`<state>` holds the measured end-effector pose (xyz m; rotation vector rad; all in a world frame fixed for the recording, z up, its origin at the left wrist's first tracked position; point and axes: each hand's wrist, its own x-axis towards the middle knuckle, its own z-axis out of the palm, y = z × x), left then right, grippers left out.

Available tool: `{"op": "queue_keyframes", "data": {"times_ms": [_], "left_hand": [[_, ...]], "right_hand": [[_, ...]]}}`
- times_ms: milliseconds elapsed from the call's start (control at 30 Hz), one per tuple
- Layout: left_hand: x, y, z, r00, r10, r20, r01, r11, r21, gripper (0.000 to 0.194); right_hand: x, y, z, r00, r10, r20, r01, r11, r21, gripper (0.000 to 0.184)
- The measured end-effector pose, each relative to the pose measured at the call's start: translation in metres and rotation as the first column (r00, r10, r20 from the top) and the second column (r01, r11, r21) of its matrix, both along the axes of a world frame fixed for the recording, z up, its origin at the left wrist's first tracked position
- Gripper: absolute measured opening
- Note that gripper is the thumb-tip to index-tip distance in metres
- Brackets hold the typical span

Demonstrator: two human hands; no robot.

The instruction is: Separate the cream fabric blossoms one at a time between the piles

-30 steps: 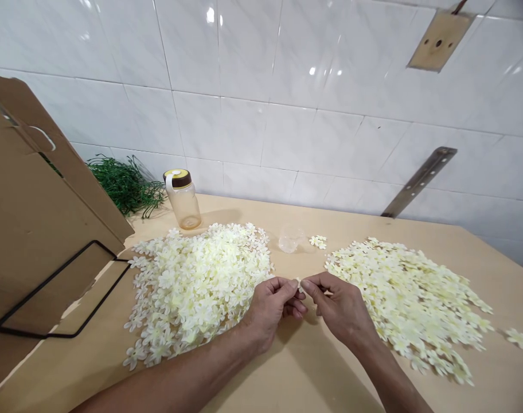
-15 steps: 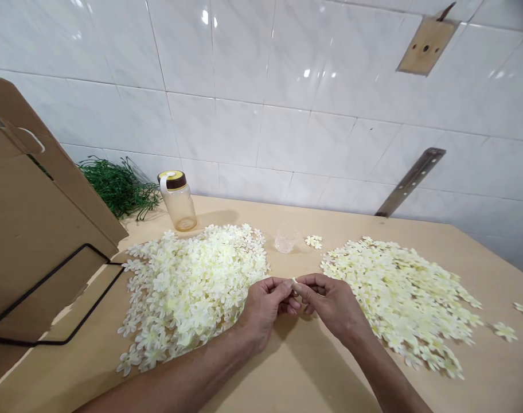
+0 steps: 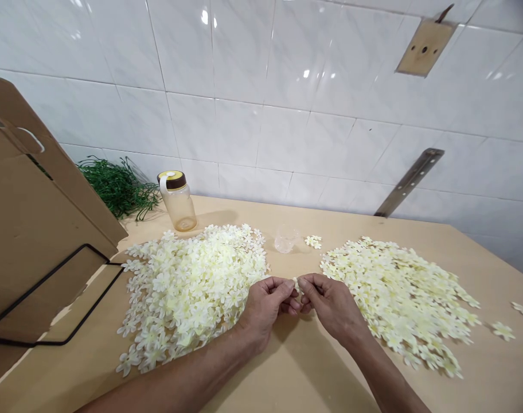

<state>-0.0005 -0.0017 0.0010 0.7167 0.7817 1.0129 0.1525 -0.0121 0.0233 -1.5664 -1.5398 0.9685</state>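
A small pale-yellow artificial flower (image 3: 296, 285) is pinched between my two hands, mostly covered by the fingers. My left hand (image 3: 268, 304) grips it with thumb and forefinger, the other fingers curled. From the other side my right hand (image 3: 332, 304) is closed on it too, thumb against forefinger. Beside my left hand spreads a heaped pile of pale flowers (image 3: 192, 287). To the right of my right hand lies a flatter pile of yellowish flowers (image 3: 403, 292). A small clear plastic cup (image 3: 286, 239) stands just beyond my hands.
A little cluster of flowers (image 3: 313, 241) lies beside the cup. A lidded bottle (image 3: 178, 206) stands at the back left near green artificial stems (image 3: 115, 186). On the left are a cardboard box (image 3: 38, 218) and a black wire frame (image 3: 85, 315). A metal bracket (image 3: 410, 182) rises against the tiled wall.
My right hand's fingertips have drawn slightly right, and more of the small flower shows between the hands. The piles look the same.
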Motion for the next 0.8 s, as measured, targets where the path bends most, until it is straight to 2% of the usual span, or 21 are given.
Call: {"op": "queue_keyframes", "data": {"times_ms": [167, 333, 500, 600, 700, 800], "left_hand": [[0.0003, -0.0018, 0.0021, 0.998, 0.013, -0.06, -0.01, 0.999, 0.044, 0.031], [-0.0003, -0.0019, -0.0003, 0.998, 0.022, -0.054, -0.018, 0.998, 0.067, 0.03], [0.0001, -0.0018, -0.0023, 0.997, 0.013, -0.079, -0.008, 0.998, 0.062, 0.029], [0.0006, -0.0014, -0.002, 0.996, 0.015, -0.089, -0.01, 0.999, 0.049, 0.029], [0.0, -0.0009, -0.0007, 0.995, 0.009, -0.099, -0.004, 0.999, 0.049, 0.028], [-0.0008, -0.0004, 0.0, 0.996, -0.006, -0.093, 0.011, 0.999, 0.047, 0.028]], "right_hand": [[-0.0014, 0.0018, 0.0002, 0.993, -0.052, -0.103, 0.048, 0.998, -0.043, 0.037], [0.0003, 0.0027, 0.0038, 0.974, -0.007, -0.226, -0.018, 0.994, -0.106, 0.042], [0.0024, 0.0012, 0.0078, 0.988, 0.037, -0.147, -0.054, 0.992, -0.111, 0.039], [0.0014, 0.0009, 0.008, 0.997, 0.056, -0.05, -0.059, 0.997, -0.051, 0.038], [0.0013, 0.0019, 0.0051, 0.996, 0.025, 0.084, -0.026, 0.999, 0.019, 0.036], [0.0022, 0.003, 0.002, 0.993, -0.013, 0.114, 0.01, 1.0, 0.028, 0.035]]}}
